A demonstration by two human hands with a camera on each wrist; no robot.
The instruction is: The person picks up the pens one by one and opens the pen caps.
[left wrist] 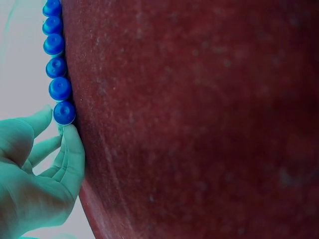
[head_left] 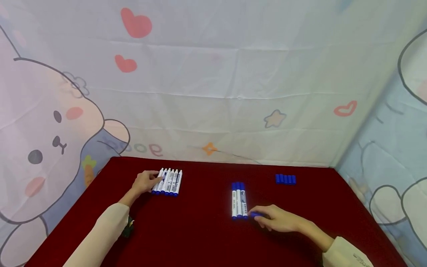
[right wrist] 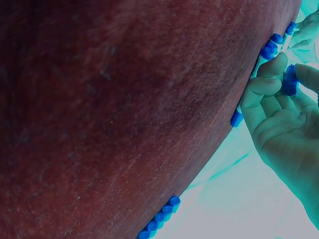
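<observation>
Several white markers [head_left: 172, 182] lie side by side at the left of the table, blue ends toward me and white tips pointing away, with no caps on. My left hand [head_left: 145, 182] is at the left end of this row, its thumb and fingers round the outermost marker [left wrist: 64, 113]. Near the middle lie three capped markers [head_left: 238, 200] in a row, blue caps at the far end. Just right of their near ends, my right hand [head_left: 274, 218] pinches a loose blue marker cap [right wrist: 290, 81] between thumb and fingers.
A short row of several blue caps [head_left: 285, 179] lies at the back right of the dark red tablecloth [head_left: 200, 237]. A small dark green object [head_left: 128, 227] shows beside the left sleeve. Behind the table hangs a printed cloth [head_left: 200, 74].
</observation>
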